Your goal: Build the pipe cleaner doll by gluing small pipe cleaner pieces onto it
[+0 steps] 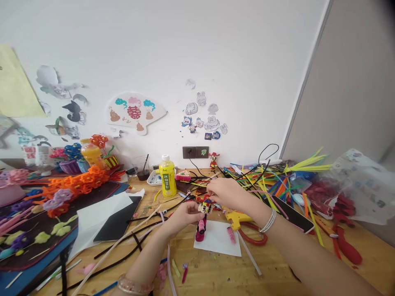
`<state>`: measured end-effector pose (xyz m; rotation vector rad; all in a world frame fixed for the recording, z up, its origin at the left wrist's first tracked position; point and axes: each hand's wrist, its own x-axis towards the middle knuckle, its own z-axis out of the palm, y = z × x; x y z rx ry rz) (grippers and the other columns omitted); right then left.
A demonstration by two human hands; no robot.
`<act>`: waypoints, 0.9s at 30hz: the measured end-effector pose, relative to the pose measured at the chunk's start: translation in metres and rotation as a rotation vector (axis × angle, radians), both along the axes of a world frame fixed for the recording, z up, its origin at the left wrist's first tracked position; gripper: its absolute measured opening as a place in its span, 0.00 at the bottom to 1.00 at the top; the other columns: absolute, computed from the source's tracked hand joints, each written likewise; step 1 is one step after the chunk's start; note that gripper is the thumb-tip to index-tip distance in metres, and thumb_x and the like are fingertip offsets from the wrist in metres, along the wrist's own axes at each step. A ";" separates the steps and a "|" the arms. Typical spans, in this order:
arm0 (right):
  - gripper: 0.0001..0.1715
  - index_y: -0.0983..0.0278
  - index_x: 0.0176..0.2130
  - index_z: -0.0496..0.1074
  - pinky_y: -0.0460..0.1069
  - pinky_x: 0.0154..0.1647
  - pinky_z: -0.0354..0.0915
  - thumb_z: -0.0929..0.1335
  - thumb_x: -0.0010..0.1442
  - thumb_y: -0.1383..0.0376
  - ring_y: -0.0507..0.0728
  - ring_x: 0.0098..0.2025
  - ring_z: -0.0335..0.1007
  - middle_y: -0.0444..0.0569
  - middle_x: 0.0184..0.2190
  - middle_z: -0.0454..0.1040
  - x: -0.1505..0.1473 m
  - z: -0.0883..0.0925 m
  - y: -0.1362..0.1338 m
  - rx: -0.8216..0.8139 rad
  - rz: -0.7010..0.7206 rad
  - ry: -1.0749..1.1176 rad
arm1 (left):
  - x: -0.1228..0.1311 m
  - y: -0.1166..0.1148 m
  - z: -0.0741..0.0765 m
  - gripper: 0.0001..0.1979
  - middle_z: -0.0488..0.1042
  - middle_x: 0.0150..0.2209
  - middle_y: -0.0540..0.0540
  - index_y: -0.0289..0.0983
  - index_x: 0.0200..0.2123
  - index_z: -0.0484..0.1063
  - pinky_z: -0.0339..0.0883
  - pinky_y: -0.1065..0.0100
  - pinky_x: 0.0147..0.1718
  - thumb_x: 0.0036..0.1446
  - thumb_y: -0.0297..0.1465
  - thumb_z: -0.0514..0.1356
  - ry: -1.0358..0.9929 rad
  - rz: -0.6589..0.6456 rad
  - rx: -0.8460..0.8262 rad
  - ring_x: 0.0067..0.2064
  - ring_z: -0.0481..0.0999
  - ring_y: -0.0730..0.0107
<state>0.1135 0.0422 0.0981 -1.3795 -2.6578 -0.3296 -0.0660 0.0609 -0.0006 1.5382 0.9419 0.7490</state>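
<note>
Currently L hand (184, 214) fingers pinch pipe-cleaner figure (201, 227), upright on white paper (217, 243); R hand (224, 191) fingers meet its head from upper right, grip unclear

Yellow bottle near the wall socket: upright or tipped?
Upright: the yellow bottle stands on the table, white cap on top.
</note>
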 end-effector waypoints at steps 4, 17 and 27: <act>0.07 0.61 0.34 0.72 0.45 0.31 0.59 0.64 0.56 0.66 0.55 0.36 0.70 0.46 0.33 0.76 0.004 -0.004 0.003 -0.061 -0.010 0.086 | 0.000 -0.001 0.002 0.16 0.67 0.21 0.55 0.35 0.24 0.65 0.55 0.74 0.24 0.40 0.39 0.65 0.001 0.002 -0.009 0.24 0.66 0.76; 0.10 0.61 0.38 0.72 0.45 0.32 0.59 0.63 0.57 0.67 0.52 0.34 0.69 0.45 0.35 0.76 0.010 -0.037 0.010 -0.229 0.029 0.591 | -0.004 0.001 -0.004 0.16 0.69 0.23 0.53 0.34 0.26 0.67 0.57 0.73 0.27 0.41 0.40 0.65 -0.035 -0.035 -0.051 0.27 0.67 0.75; 0.09 0.62 0.36 0.73 0.45 0.33 0.60 0.66 0.53 0.68 0.53 0.34 0.69 0.45 0.34 0.75 0.003 -0.047 0.014 -0.238 0.023 0.704 | -0.010 -0.003 0.007 0.20 0.73 0.33 0.48 0.36 0.37 0.68 0.63 0.68 0.37 0.42 0.39 0.66 -0.088 -0.107 -0.052 0.37 0.71 0.67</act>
